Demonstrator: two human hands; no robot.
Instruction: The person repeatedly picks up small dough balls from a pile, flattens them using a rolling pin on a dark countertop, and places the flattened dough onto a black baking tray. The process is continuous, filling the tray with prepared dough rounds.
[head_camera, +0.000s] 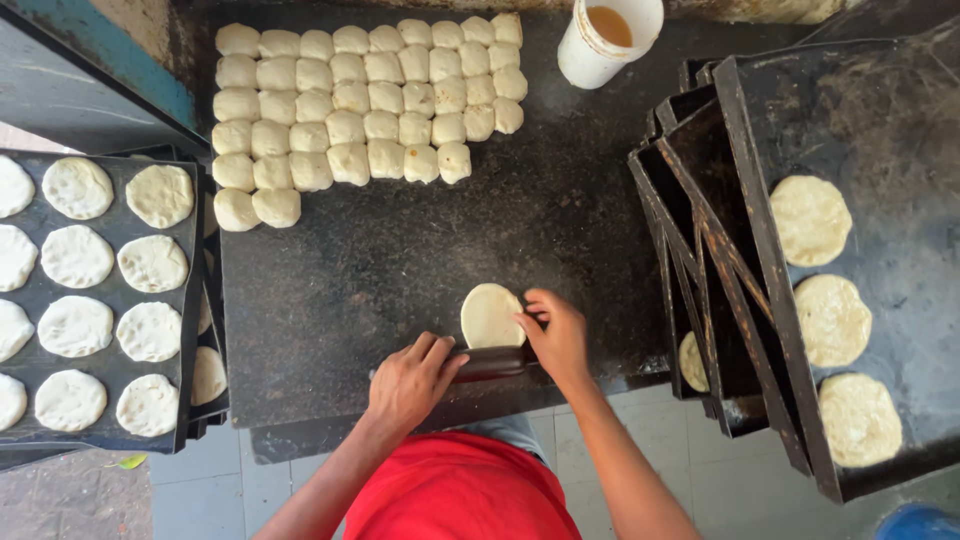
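A flattened round of pale dough (489, 314) lies on the dark work surface (400, 270) near its front edge. A dark rolling pin (492, 363) rests across the near edge of that round. My left hand (410, 380) presses on the pin's left end. My right hand (556, 338) grips the pin's right end, with its fingertips touching the dough's right side. Further back on the surface sits a block of several small dough balls (360, 100) packed in rows.
A dark tray (190, 300) at the left holds several flattened rounds (76, 260). At the right, stacked dark trays (700, 260) stand tilted, the top one (900, 120) carrying three flat rounds (832, 320). A white cup (590, 55) of brownish liquid stands at the back.
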